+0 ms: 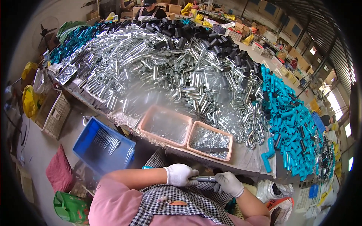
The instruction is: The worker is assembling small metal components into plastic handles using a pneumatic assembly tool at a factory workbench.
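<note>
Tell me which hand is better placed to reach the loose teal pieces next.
Probably the right hand: it is nearer the teal pieces, which lie to its right. The left hand is farther off; both hands are at the metal tube.

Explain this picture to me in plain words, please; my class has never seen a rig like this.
There is no robot here, only a person working by hand. The one picture comes from a wide fisheye camera on that person's head, looking down, so straight edges bend. The white-gloved left hand and right hand hold a silver metal tube between them. On the table lies a big heap of silver tubes, with black pieces behind and teal parts to the right. Two pink trays stand at the near edge; the right one holds small shiny pieces.
</note>
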### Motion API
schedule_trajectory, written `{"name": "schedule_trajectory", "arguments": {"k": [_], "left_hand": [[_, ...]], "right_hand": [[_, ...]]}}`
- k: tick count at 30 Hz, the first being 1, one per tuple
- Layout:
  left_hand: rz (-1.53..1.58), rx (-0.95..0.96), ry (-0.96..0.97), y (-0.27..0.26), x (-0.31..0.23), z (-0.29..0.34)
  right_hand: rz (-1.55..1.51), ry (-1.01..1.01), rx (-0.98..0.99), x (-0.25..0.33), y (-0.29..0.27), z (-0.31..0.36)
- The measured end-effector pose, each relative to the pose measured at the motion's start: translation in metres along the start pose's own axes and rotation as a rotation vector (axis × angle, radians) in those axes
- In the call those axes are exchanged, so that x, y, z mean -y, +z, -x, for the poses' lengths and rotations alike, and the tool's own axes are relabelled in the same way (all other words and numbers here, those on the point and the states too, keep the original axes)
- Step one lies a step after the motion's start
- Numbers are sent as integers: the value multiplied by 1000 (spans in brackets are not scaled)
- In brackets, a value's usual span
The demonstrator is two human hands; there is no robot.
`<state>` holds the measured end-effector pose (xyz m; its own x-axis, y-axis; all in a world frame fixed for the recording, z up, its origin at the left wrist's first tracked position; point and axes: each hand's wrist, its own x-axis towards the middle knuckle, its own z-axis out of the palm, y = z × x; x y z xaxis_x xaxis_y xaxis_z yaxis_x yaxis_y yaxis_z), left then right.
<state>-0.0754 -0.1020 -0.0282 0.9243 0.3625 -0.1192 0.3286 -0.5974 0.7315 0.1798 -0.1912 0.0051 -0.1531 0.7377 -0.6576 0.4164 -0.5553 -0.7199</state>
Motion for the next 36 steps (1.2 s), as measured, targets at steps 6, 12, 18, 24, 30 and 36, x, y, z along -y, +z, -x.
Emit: {"name": "schedule_trajectory", "arguments": {"k": [6, 12, 18, 24, 30, 36], "left_hand": [[-18, 17, -23, 4, 4, 3], [-76, 56, 10, 3, -4, 1], [-41, 80, -49, -1, -4, 0], [-149, 90, -7, 1, -2, -5], [3, 171, 0, 6, 7, -1], [-186, 122, 7, 13, 1, 9]], "right_hand": [[653, -769, -378, 22, 21, 10], [31, 38, 32, -4, 9, 2], [682, -847, -366, 6, 20, 2], [-76, 42, 129, -15, 10, -10], [985, -980, -289, -11, 20, -8], [766, -765, -164, -13, 31, -10]]}}
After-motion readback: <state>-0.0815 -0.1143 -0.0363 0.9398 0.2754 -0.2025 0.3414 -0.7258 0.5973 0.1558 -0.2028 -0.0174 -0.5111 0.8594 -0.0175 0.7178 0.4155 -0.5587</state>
